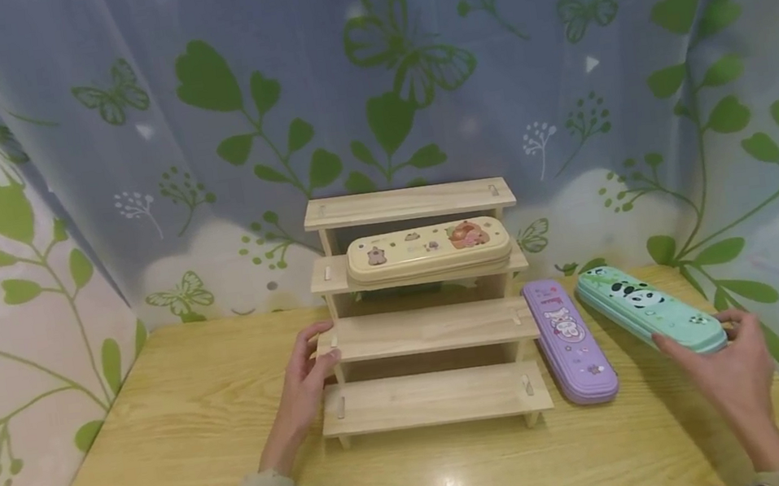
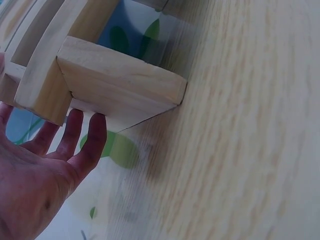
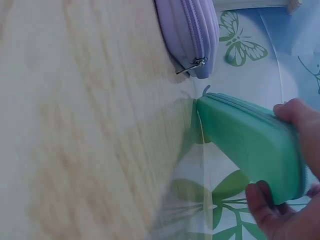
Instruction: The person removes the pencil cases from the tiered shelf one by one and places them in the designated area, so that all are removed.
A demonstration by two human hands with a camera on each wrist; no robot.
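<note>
A stepped wooden display shelf (image 1: pixel 426 328) stands on the table. My left hand (image 1: pixel 306 373) holds the left end of its second-lowest board, the thumb near the front edge; the left wrist view shows the fingers (image 2: pixel 75 132) bent beside the shelf. With my right hand (image 1: pixel 734 362) I grip the near end of a mint-green panda pencil case (image 1: pixel 653 311). The right wrist view shows this green case (image 3: pixel 250 142) tilted, its near end raised off the table, between thumb and fingers. A purple pencil case (image 1: pixel 570 342) lies flat between the shelf and the green case.
A cream pencil case (image 1: pixel 427 250) lies across the second-highest board. The wooden table (image 1: pixel 210 398) extends on both sides and in front of the shelf. Leaf-and-butterfly curtains (image 1: pixel 329 62) hang behind and along the sides.
</note>
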